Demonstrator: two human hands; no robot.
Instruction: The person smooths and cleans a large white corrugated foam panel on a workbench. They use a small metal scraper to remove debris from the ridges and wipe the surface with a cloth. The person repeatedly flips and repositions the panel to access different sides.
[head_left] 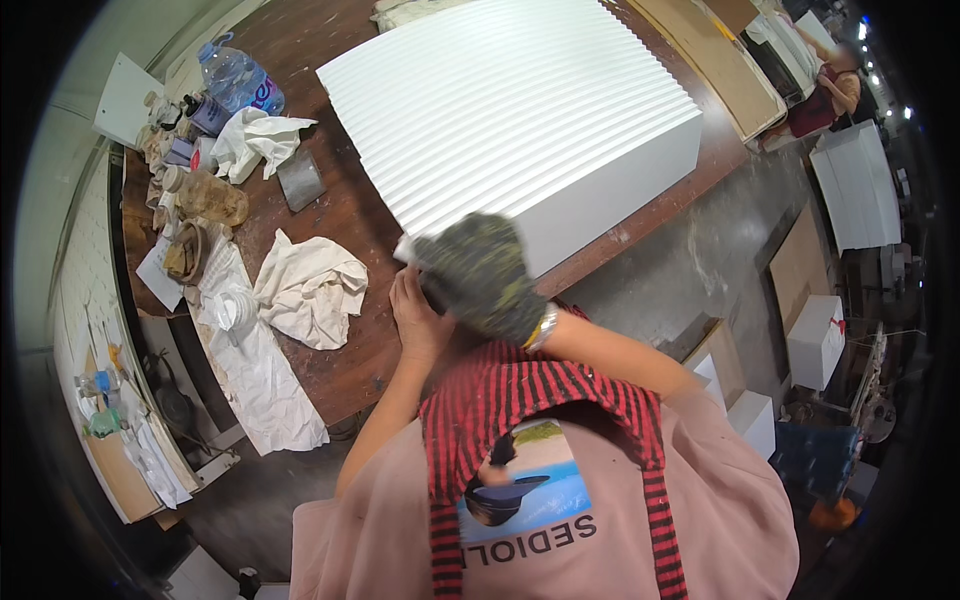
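Both forearms rise from the lower edge to mid-frame; gloved right hand (pixel 480 275) overlaps the bare left hand (pixel 417 318)

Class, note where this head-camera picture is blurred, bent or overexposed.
Head view: the gloved right hand is motion-blurred; the brown table edge bends toward the dark fisheye rim; the white ribbed panel looks brightly lit, nearly washed out; lamps glare top right.

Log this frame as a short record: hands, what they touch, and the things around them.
left hand: bare, at the panel's near corner
right hand: in a paint-flecked glove, over the same corner
panel: white, ribbed, on the brown table
rags: white, one left of the hands, one farther back
bottle: clear plastic, at the table's far left
grip: unclear for both hands
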